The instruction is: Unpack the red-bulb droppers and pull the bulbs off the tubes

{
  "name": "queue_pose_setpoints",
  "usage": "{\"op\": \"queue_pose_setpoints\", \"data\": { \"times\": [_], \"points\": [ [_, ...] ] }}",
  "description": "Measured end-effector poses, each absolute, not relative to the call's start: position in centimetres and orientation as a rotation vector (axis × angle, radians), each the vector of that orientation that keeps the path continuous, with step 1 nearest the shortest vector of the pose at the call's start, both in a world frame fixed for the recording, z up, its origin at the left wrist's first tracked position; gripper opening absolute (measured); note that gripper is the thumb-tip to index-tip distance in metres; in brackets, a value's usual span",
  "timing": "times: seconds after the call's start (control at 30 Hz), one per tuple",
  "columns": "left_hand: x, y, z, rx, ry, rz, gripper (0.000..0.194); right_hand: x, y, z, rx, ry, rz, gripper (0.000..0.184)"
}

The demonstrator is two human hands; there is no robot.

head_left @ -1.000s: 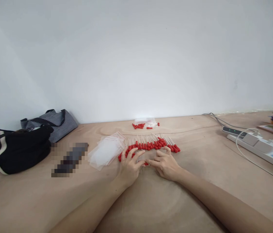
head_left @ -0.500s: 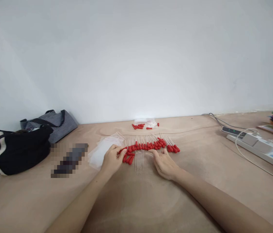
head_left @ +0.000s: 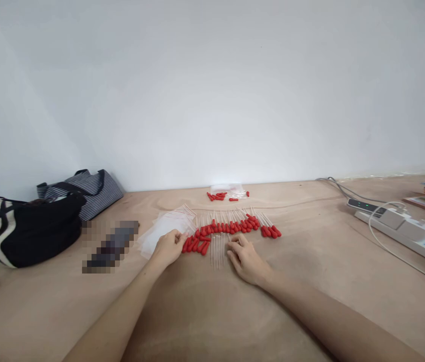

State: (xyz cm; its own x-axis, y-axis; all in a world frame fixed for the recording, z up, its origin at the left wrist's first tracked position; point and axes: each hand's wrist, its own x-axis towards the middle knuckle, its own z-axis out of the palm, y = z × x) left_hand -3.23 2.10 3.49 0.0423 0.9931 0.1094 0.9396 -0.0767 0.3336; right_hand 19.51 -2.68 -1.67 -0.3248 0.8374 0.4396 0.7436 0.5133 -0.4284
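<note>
My left hand (head_left: 170, 249) has its fingers curled and drawn together beside the left end of the red rubber dropper bulbs (head_left: 195, 245). Whatever may be between those fingertips is hidden. My right hand (head_left: 249, 259) rests on the table, thumb and forefinger apart, at the right side of a row of clear thin tubes (head_left: 218, 254); it holds nothing that I can see. Behind the hands, droppers with red bulbs (head_left: 231, 228) lie side by side, their clear stems pointing away. A small separate group of droppers (head_left: 271, 231) lies to their right.
Clear plastic bags (head_left: 169, 229) lie beyond my left hand. More red bulbs (head_left: 218, 196) and a bag of tubes (head_left: 235, 190) are near the wall. Two bags, one black (head_left: 46, 231) and one striped (head_left: 102, 193), stand left. A power strip (head_left: 404, 234) with cables lies right.
My left hand has shifted slightly left, away from the bulb it pinched, which now lies with the others. My right hand's fingers have spread, and the tubes it held lie at the row's right side.
</note>
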Motion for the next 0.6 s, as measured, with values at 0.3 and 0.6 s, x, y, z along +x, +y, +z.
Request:
{"op": "queue_pose_setpoints", "data": {
  "times": [0.3, 0.6],
  "points": [
    [-2.9, 2.2, 3.5, 2.332, 1.976, 0.614, 0.021, 20.0, -2.5, -1.8, -1.093, -2.081, 0.185, 0.021],
    [0.2, 3.4, 3.6, 2.285, 2.123, 0.48, 0.032, 21.0, -2.6, -1.4, -1.122, -2.058, 0.183, 0.019]
  ]
}}
